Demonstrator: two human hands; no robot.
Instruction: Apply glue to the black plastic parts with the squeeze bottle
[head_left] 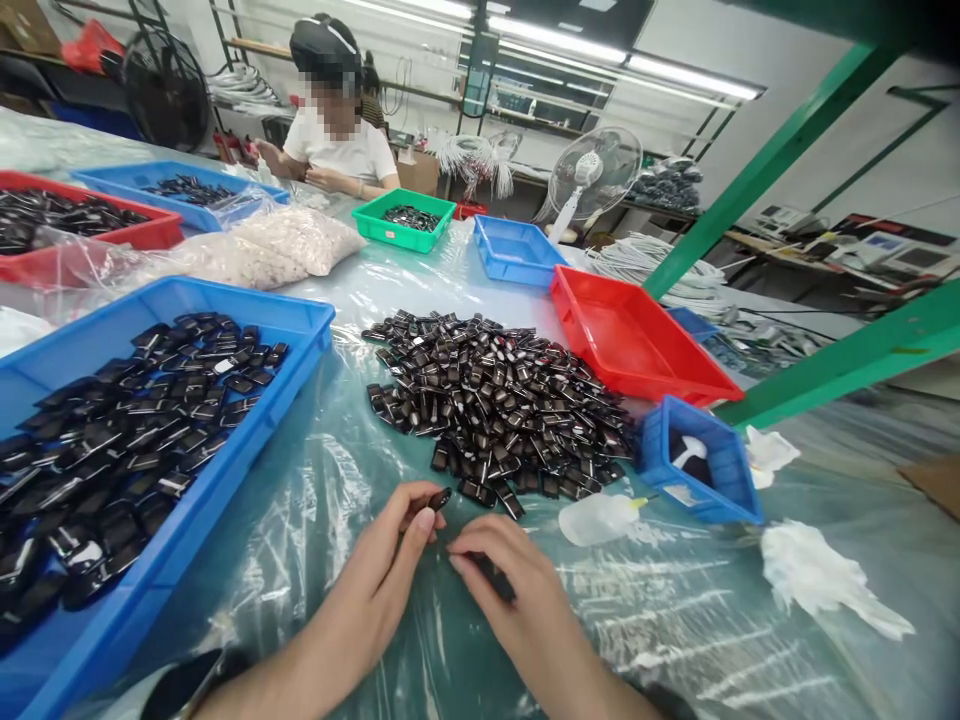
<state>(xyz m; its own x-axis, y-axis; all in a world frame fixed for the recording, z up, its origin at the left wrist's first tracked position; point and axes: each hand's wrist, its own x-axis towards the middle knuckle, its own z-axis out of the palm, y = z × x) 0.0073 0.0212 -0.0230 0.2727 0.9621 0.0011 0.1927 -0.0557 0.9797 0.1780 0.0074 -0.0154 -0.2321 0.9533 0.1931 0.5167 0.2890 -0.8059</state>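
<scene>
Black piece (440,499) pinched in the left hand (386,560), right hand (517,585) just beside

Head view: working over a clear sheet (300,560) on the table, close in front of a large pile (502,400) of similar dark pieces. Between left thumb and fingers, clamped near one end, one piece, raised off the sheet and apart from the pile. On the right, thumb and forefinger tips close together, near the left fingertips but not touching them. Beneath the curled right fingers, a dark patch; cannot tell whether shadow or a second piece, nor whether gripping anything.

To the left, a blue bin (319,335) with many more dark pieces lying loose inside. To the right of the hands, a squeeze bottle (598,520) lying on its side, then a small blue box (720,503) and a crumpled tissue (817,575). Beyond the pile, a red tray (637,340). Across the table, a co-worker (341,150).

Judging by the pose, in the midst of handling a single piece at the fingertips. For the next move, seems to call for a steady left pinch, a light right touch, and care not to let so small and smooth-looking a piece slip.
</scene>
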